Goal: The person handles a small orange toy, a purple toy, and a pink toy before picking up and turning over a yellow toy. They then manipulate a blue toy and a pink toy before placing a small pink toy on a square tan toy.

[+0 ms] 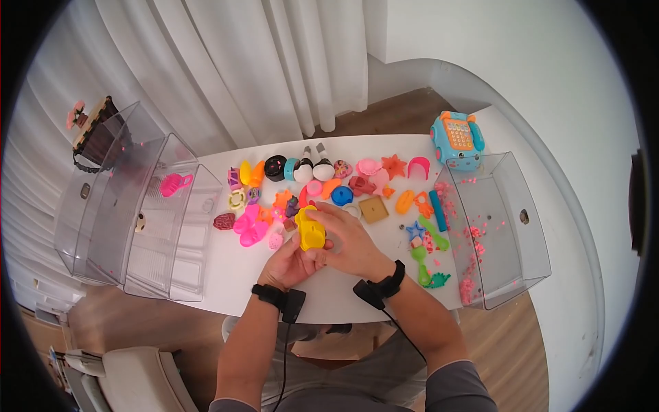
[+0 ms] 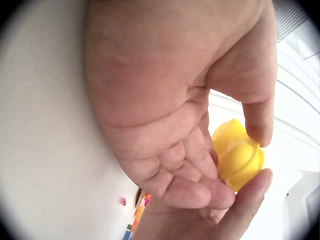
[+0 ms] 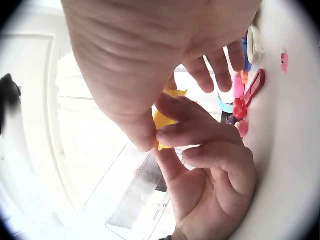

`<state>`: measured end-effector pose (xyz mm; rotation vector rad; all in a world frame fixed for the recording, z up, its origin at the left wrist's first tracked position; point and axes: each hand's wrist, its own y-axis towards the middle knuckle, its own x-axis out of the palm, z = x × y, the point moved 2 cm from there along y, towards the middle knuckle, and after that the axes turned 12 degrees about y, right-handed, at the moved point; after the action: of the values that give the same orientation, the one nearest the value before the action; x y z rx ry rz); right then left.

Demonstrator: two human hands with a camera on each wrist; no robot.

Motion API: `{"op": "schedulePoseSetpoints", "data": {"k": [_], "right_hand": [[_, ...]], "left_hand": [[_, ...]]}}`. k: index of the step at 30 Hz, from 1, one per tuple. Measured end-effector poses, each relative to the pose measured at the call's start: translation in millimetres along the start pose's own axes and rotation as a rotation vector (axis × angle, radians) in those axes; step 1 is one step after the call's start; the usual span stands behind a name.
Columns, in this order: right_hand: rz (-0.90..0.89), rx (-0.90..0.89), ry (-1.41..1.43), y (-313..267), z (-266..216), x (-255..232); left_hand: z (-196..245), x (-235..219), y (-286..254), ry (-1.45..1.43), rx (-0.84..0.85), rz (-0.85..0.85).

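Observation:
A yellow plastic sand mould [image 1: 312,235] with a rounded raised shape is held up above the front middle of the white table. My left hand [image 1: 288,266] has its thumb and curled fingers on it from the left and below. From the right, my right hand [image 1: 353,242] grips the same mould with thumb and forefinger at its edge, the other fingers spread apart. In the left wrist view the mould [image 2: 240,157] shows between the left thumb and the right thumb. Fingers partly cover it [image 3: 165,120] in the right wrist view.
Colourful toys cover the table behind the hands, among them a blue round piece [image 1: 342,196] and a tan square [image 1: 374,210]. A clear bin [image 1: 130,226] with a pink piece stands left; another bin [image 1: 511,240] with pink bits stands right, near a toy phone [image 1: 458,137].

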<state>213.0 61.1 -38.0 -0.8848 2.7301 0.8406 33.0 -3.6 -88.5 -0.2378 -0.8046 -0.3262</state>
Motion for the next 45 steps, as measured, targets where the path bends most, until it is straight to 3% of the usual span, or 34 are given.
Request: {"op": "schedulePoseSetpoints", "data": {"k": [4, 8, 17, 20, 22, 26, 29, 34, 40, 45], "right_hand": [[-0.048, 0.031, 0.132, 3.2, -3.8, -3.3], [-0.070, -0.021, 0.144, 2.7, -2.1, -2.0], [-0.080, 0.042, 0.128, 0.4, -2.9, -1.9], [-0.070, 0.009, 0.050, 0.3, -3.3, 0.2], [0.008, 0.070, 0.243, 2.2, -6.2, 1.8], [0.028, 0.091, 0.237, 1.9, -7.3, 0.8], [0.011, 0.056, 0.057, -0.4, -2.7, 0.3], [0.160, 0.036, -0.156, 2.3, -10.1, -9.5], [0.123, -0.056, -0.232, 0.4, -9.3, -13.0], [0.048, 0.019, -0.211, 0.2, -15.9, -9.2]], "left_hand": [[-0.7, -3.5, -0.8, 0.023, 0.009, -0.023], [1.0, 2.8, -1.0, 0.031, 0.016, 0.023], [4.5, 6.4, 2.3, 0.052, 0.003, 0.044], [2.9, 2.6, 1.9, 0.054, 0.003, 0.048], [2.8, 2.3, 1.8, 0.054, 0.006, 0.049], [4.2, 6.3, 2.8, 0.026, 0.017, 0.082], [9.9, 18.1, 4.8, 0.011, 0.009, 0.090], [7.5, 16.0, 4.6, 0.020, 0.031, 0.126], [2.1, 13.4, 9.8, 0.149, -0.001, 0.109], [1.1, 18.8, 9.9, 0.147, 0.008, 0.150]]}}
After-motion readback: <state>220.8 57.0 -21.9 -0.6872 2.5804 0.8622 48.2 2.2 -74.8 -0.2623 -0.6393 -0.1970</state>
